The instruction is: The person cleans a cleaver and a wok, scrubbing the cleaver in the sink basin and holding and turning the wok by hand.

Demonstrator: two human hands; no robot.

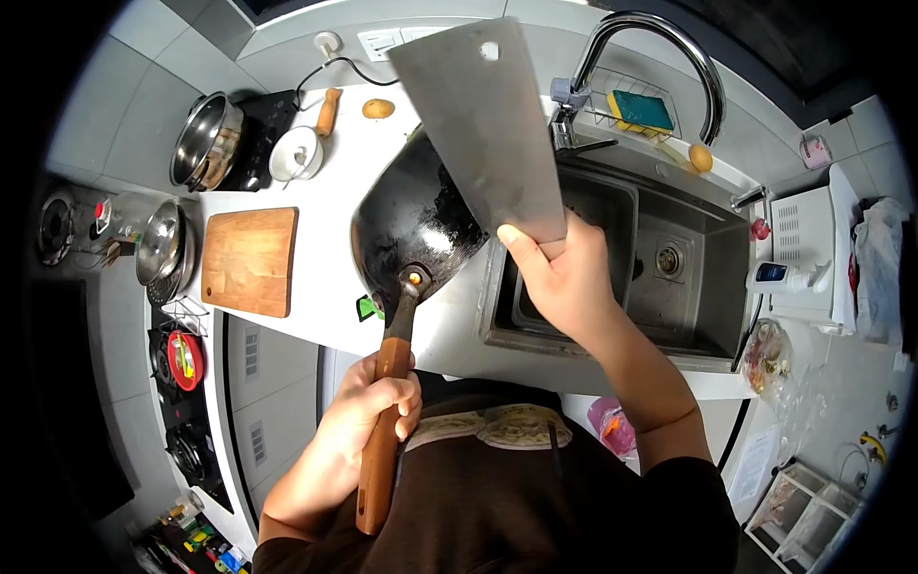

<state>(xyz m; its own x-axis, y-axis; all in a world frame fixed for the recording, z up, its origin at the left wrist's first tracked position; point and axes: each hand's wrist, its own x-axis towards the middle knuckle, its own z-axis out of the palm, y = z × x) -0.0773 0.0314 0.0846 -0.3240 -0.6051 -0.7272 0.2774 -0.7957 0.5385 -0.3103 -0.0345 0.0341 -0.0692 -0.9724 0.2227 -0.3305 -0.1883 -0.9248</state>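
My left hand [378, 400] is wrapped round the brown wooden handle of a black wok [406, 230], which rests on the white counter left of the sink. The wok's dark inside has a wet-looking shine. In my right hand [569, 277] is a broad steel cleaver [483, 115], gripped at its handle, with the blade raised over the wok and the sink's left edge. Part of the wok is hidden behind the blade. The cleaver's handle is mostly covered by my fingers.
A steel sink [703, 215] with a black basin and a curved faucet [708, 67] lies to the right. On the left are a wooden cutting board [251, 260], a white bowl [295, 155] and a steel pot [212, 139]. A potato [378, 108] and a sponge [643, 111] sit behind.
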